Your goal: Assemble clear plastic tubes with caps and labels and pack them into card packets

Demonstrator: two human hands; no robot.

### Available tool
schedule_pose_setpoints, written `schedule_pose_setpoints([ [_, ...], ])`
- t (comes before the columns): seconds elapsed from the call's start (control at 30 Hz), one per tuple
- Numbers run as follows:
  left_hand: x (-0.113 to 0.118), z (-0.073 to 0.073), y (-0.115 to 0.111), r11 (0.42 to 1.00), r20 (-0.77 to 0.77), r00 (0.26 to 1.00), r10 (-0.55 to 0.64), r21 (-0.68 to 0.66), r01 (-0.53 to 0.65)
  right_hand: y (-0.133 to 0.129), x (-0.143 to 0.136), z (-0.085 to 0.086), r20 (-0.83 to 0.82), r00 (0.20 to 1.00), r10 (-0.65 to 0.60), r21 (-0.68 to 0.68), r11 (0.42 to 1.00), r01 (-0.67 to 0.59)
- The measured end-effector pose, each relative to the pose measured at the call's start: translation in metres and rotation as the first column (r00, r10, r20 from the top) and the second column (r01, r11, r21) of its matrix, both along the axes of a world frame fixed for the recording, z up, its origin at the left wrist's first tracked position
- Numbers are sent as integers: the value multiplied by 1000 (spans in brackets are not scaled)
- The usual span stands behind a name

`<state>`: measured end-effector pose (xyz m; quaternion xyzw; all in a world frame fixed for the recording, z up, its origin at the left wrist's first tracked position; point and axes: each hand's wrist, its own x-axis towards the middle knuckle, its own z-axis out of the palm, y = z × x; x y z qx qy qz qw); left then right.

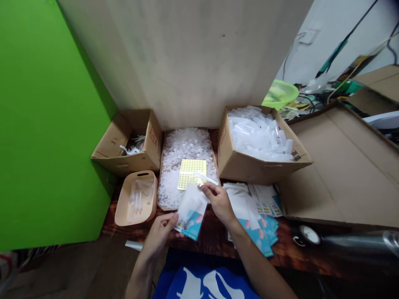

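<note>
A printed plastic bag [192,211], frosted white above and blue below, is held tilted in front of me. My left hand [160,230] pinches its lower left edge between thumb and fingers. At the bag's upper right corner, my right hand [218,203] is closed in a pinch on a narrow pale strip [208,178]; whether it grips the bag too is unclear. Just beyond the bag, a yellow sheet of small round stickers [188,172] lies on a shallow box of small translucent pieces [174,145]. More printed bags [260,232] are fanned out beside my right forearm.
At left, a beige plastic bin [121,207] holds clear tube-like pieces, with a cardboard box [124,164] behind it. Another cardboard box [249,170], heaped with translucent tubes [258,133], stands at right. A large open carton [336,174] and a metal cylinder [355,243] lie farther right.
</note>
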<state>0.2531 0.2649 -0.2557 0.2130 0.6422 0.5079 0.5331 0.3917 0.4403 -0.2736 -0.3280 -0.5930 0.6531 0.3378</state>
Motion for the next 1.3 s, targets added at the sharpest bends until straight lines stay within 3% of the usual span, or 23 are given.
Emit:
schedule_pose_setpoints([
  [0.17, 5, 8, 8, 996, -157, 984, -80, 13, 83, 0, -1, -5, -49, 995, -87, -67, 994, 84],
  [0.27, 11, 3, 11, 998, -425, 905, 20, 56, 4, -1, 1, -5, 15, 968, -250, -23, 968, 250],
  [0.3, 15, 1, 12, 996, -552, 831, 67, 87, -22, -3, 2, -3, 47, 946, -321, 13, 947, 321],
  [0.37, 22, -3, 13, 984, -788, 600, 136, 176, 8, -8, 5, 6, 67, 934, -351, 71, 935, 347],
  [0.47, 35, -3, 16, 954, -960, 222, 172, 218, 203, -19, 9, 20, 28, 992, -120, 84, 990, 117],
  [0.53, 44, 1, 17, 933, -984, 91, 154, 175, 314, -22, 10, 23, 63, 993, -100, 106, 990, 93],
  [0.6, 51, 7, 18, 902, -988, 87, 126, 151, 404, -21, 12, 21, 134, 975, -177, 153, 976, 156],
  [0.67, 54, 12, 20, 872, -977, 175, 120, 188, 453, -17, 15, 15, 170, 970, -174, 175, 974, 144],
  [0.77, 54, 15, 29, 877, -930, 317, 188, 304, 371, -17, 20, 11, 138, 990, -42, 137, 990, 23],
  [0.87, 48, 17, 47, 881, -890, 368, 270, 383, 278, -23, 23, 13, 77, 997, 24, 136, 990, -34],
  [1.0, 41, 18, 67, 874, -859, 407, 311, 427, 233, -29, 25, 16, 78, 997, 7, 170, 985, -20],
  [1.1, 39, 18, 73, 862, -854, 425, 301, 434, 263, -30, 30, 16, 119, 992, 31, 237, 970, -58],
  [1.3, 28, 17, 76, 797, -917, 323, 234, 371, 477, -26, 37, 14, 169, 967, 189, 297, 926, -233],
])
